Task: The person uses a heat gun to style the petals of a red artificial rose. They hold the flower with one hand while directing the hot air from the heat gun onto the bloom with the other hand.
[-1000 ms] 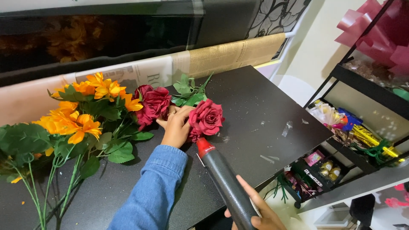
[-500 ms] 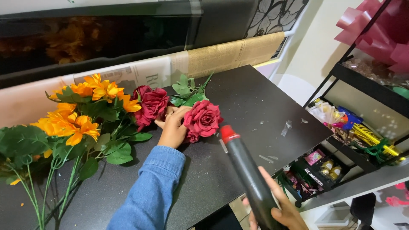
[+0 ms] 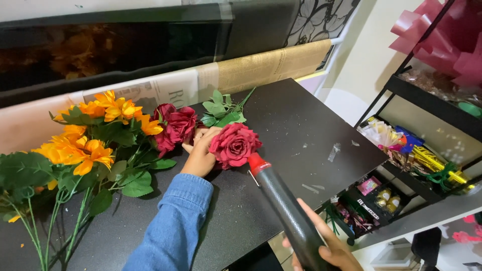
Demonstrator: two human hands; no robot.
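Both hands are busy: the left hand (image 3: 201,153), in a blue denim sleeve, is closed round a deep red, velvety fabric rose (image 3: 234,144) lying on the matte black tabletop (image 3: 301,125), while the right hand (image 3: 329,248) grips the lower end of a long black cylindrical tool with a red tip (image 3: 283,206). That tool's long axis runs diagonally from the near right corner up and left, its red tip just touching the rose's lower right edge, so the left hand is nearer the bloom. Just left lie a darker red rose bunch (image 3: 173,128) and orange silk flowers with green leaves (image 3: 90,145).
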